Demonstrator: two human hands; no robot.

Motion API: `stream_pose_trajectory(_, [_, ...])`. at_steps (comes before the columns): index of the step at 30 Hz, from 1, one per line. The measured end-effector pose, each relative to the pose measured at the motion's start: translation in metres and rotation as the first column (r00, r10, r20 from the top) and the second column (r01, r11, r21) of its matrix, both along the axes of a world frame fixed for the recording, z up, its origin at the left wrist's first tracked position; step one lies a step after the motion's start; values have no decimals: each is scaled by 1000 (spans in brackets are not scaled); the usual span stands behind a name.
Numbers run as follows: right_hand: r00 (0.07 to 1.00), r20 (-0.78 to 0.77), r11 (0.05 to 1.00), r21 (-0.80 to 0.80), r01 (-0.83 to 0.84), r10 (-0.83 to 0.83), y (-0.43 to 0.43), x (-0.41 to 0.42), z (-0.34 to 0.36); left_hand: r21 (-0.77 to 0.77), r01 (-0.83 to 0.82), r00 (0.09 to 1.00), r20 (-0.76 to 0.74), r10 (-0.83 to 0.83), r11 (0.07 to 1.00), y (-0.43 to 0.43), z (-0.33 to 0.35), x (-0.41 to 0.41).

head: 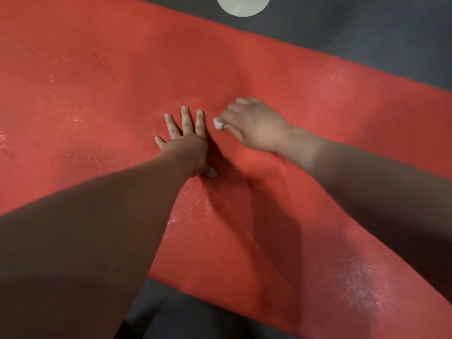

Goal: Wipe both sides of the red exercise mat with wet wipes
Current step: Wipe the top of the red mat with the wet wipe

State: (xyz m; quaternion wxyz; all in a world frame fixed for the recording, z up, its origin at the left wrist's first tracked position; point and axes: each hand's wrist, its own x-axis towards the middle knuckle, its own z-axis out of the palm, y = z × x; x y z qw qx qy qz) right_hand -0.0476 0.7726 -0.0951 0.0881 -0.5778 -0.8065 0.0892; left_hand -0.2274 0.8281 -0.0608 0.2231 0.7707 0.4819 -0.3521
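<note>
While the left hand presses flat on the mat, the right hand grips a wipe.

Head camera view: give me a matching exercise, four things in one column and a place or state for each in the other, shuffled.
1 left hand
2 right hand
3 red mat
4 pale disc

A grips a white wipe
B on the dark floor, at the top edge of the view
C flat on the mat, fingers spread
D spread out, wet patches glistening

Pairs: 1-C, 2-A, 3-D, 4-B.
</note>
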Motion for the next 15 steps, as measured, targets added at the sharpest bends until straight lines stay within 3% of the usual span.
stream_pose_trajectory(3, [926, 51, 924, 106, 368, -375, 18, 40, 4, -6, 2, 1000, -1, -2, 1000, 0, 1, 0])
stream_pose_trajectory(5, [731, 91, 736, 127, 665, -676, 27, 66, 4, -12, 2, 1000, -3, -2, 1000, 0, 2, 0])
stream_pose_trajectory(6, [639, 82, 644, 118, 755, -765, 29, 70, 2, -16, 1, 1000, -4, -1, 1000, 0, 2, 1])
stream_pose_trajectory(7, [605, 56, 608, 100, 788, -794, 28, 65, 1, -19, 1, 1000, -3, -1, 1000, 0, 2, 1])
stream_pose_trajectory(9, [715, -21, 712, 64, 699, -699, 21, 42, -3, -14, 1, 1000, 1, -1, 1000, -1, 1, 1])
stream_pose_trajectory(12, [958, -68, 960, 13, 279, -277, -1, 13, -9, -18, -8, 1000, 6, 8, 1000, -1, 0, -1])
stream_pose_trajectory(14, [991, 28, 991, 29, 130, -131, -11, 22, -4, -17, -1, 1000, 7, 1, 1000, 0, 0, -1])
stream_pose_trajectory(15, [983, 77, 985, 58, 164, -168, -10, 32, -2, -18, -1, 1000, 4, 1, 1000, 1, 1, 0])
